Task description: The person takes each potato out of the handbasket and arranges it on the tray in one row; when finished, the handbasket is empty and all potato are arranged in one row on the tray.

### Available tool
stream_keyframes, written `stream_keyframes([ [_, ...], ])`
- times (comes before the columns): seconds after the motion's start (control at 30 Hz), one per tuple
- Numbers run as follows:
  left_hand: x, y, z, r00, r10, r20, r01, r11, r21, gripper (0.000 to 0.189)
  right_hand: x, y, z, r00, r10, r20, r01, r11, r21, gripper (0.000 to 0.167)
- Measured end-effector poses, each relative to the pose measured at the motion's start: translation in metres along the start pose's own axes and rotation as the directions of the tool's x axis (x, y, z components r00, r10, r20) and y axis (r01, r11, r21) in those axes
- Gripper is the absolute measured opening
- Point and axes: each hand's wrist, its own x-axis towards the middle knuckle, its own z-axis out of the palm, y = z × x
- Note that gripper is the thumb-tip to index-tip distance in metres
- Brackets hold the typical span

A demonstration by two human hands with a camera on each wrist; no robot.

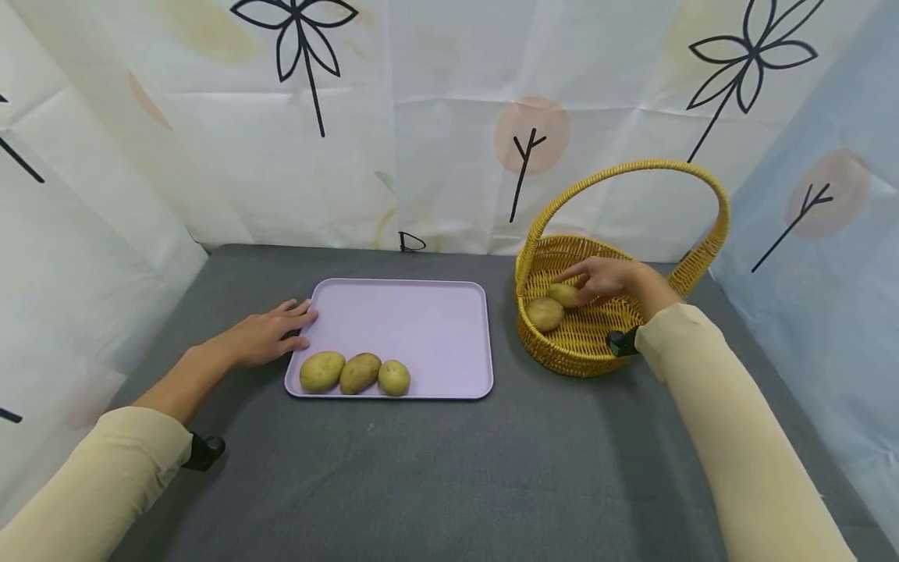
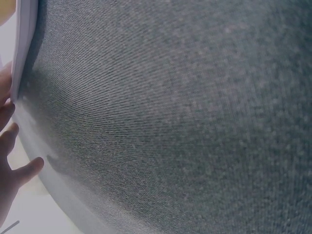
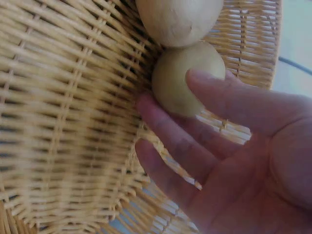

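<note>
My left hand (image 1: 270, 336) rests at the left rim of a lilac tray (image 1: 400, 328), fingers spread and fingertips on the edge. Three potatoes (image 1: 359, 373) sit in a row along the tray's near left side. Inside a yellow wicker basket (image 1: 583, 363), my right hand (image 1: 604, 279) reaches around a small potato (image 3: 180, 83). Its thumb lies across the potato's face, while the other fingers extend loosely beside and behind it, not curled tight. A larger potato (image 1: 545, 314) touches the small one. In the left wrist view only the fingers (image 2: 29, 170) and the tray's rim show.
The basket's tall handle (image 1: 653, 165) arches above the right forearm. Grey cloth (image 1: 435, 468) covers the table. Patterned white curtains (image 1: 449, 172) hang behind and at both sides. Dark wrist devices (image 1: 204, 453) are at both cuffs.
</note>
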Motion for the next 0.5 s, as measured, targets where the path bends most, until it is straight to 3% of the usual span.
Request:
stream_keyframes([
  [0.27, 0.0007, 0.0031, 0.001, 1.0, -0.009, 0.003, 0.009, 1.0, -0.005, 0.062, 0.0069, -0.008, 0.0021, 1.0, -0.011, -0.012, 0.01, 0.994, -0.108, 0.058],
  [0.5, -0.0015, 0.0046, -0.0015, 1.0, -0.015, 0.005, 0.015, 1.0, -0.001, 0.063, 0.0054, -0.0105, -0.0001, 0.993, -0.109, -0.041, 0.096, 0.964, -0.249, 0.051],
])
